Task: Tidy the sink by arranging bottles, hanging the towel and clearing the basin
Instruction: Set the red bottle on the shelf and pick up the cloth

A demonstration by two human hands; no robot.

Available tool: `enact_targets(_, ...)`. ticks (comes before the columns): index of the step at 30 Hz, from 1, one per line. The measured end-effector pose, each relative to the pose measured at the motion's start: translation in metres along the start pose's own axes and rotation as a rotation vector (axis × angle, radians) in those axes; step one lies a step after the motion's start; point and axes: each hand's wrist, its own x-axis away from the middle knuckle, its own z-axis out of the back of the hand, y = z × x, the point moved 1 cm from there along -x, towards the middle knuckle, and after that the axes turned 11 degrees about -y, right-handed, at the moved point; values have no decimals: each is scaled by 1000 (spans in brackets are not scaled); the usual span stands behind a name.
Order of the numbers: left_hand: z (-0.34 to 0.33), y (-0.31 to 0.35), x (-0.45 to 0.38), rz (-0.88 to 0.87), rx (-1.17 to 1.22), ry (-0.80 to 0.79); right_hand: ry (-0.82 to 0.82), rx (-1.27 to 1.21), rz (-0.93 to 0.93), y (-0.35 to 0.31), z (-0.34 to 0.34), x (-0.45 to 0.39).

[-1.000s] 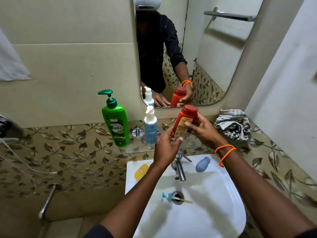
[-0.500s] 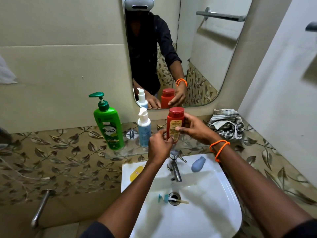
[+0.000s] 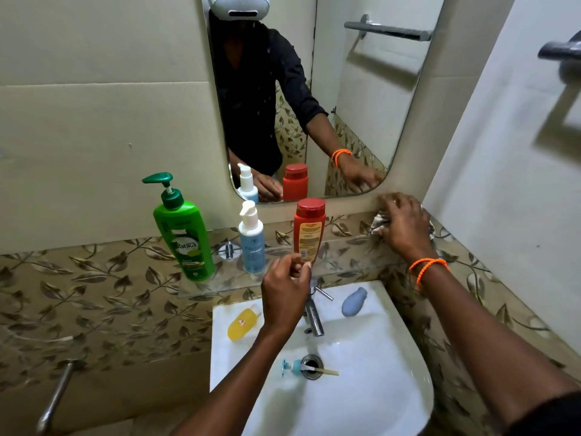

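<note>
A red bottle (image 3: pixel 309 231) stands upright on the glass shelf (image 3: pixel 220 280), right of a blue pump bottle (image 3: pixel 251 243) and a green pump bottle (image 3: pixel 184 234). My left hand (image 3: pixel 284 294) pinches the red bottle's base with its fingertips. My right hand (image 3: pixel 405 228) lies over the crumpled striped towel (image 3: pixel 379 223) on the ledge at the right, with its fingers curled on the cloth. In the white basin (image 3: pixel 408 372) a toothbrush (image 3: pixel 309 368) lies across the drain. A small yellow bottle (image 3: pixel 243 322) and a blue-grey object (image 3: pixel 353 302) rest on the basin's back rim.
A steel tap (image 3: pixel 314 316) rises behind the drain, just below my left hand. A towel rail (image 3: pixel 558 50) is mounted high on the right wall. The mirror (image 3: pixel 361 105) hangs above the shelf. A metal pipe (image 3: pixel 53 401) sticks out at lower left.
The red bottle went from tilted in both hands to upright on the shelf. My right hand let go of it and moved right onto the towel.
</note>
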Motion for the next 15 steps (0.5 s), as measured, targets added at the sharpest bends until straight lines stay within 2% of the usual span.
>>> enact_targets(2, -5, 5, 6, -91, -2, -40, -134, 200, -31, 20, -4, 2)
enact_targets(4, -10, 15, 8, -167, 5, -104, -142, 165, -26, 30, -1, 4)
enact_targets(5, -13, 22, 8, -201, 10, -135, -74, 48, -21, 32, 4, 5)
enact_targets(7, -18, 38, 4, -259, 13, -183, 55, -340, -13, 29, 23, 9)
enact_targets(8, -20, 48, 0, -282, 17, -194, 65, -528, 3, 25, 34, 11)
enact_targets(10, -27, 73, -13, -293, 26, -215, -13, -780, 59, 19, 61, 19)
enact_targets(12, -32, 102, -29, -220, 37, -270, -129, -959, 130, 11, 87, 29)
enact_targets(15, -31, 142, -50, -104, 261, -463, -307, -1130, 235, 5, 123, 49)
